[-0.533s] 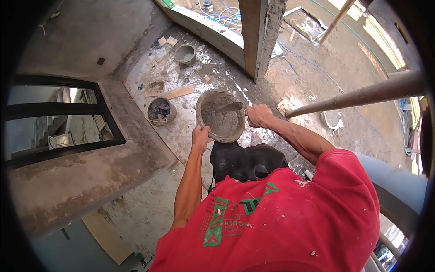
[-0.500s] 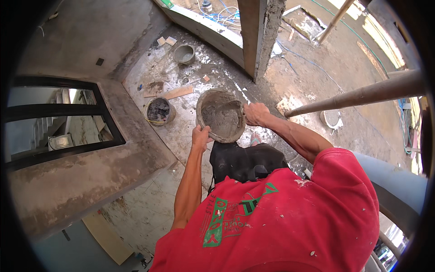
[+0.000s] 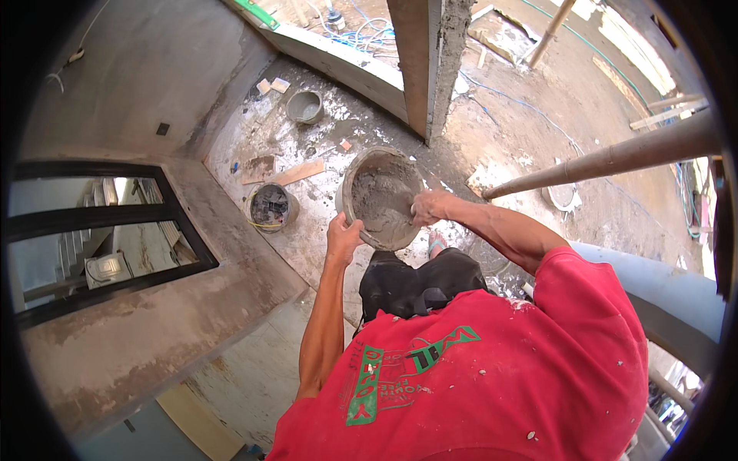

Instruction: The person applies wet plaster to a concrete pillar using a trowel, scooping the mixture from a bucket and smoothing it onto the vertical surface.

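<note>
A grey, mortar-crusted bucket [image 3: 346,184] is held up in front of my legs, tilted so its mouth faces me. Wet grey mortar [image 3: 382,196] fills much of it, with furrows across its surface. My left hand [image 3: 344,240] clasps the near left rim, thumb over the edge. At the right rim, my right hand [image 3: 432,207] is closed and reaches just over the mortar. Whatever is in its fingers is hidden by the hand and cannot be made out.
A second bucket [image 3: 294,209] with dark contents stands left on the splattered floor; another bucket [image 3: 319,115] is farther back. Boards [image 3: 300,171] lie between them. A slanting pole [image 3: 600,159] crosses at right, a concrete column [image 3: 446,69] rises ahead, and a ledge with a black-framed window [image 3: 100,230] runs along the left.
My right hand has shifted from the outer right rim in over the mortar. The bucket has tipped somewhat, and the mortar's surface is reshaped. My left hand still grips the rim.
</note>
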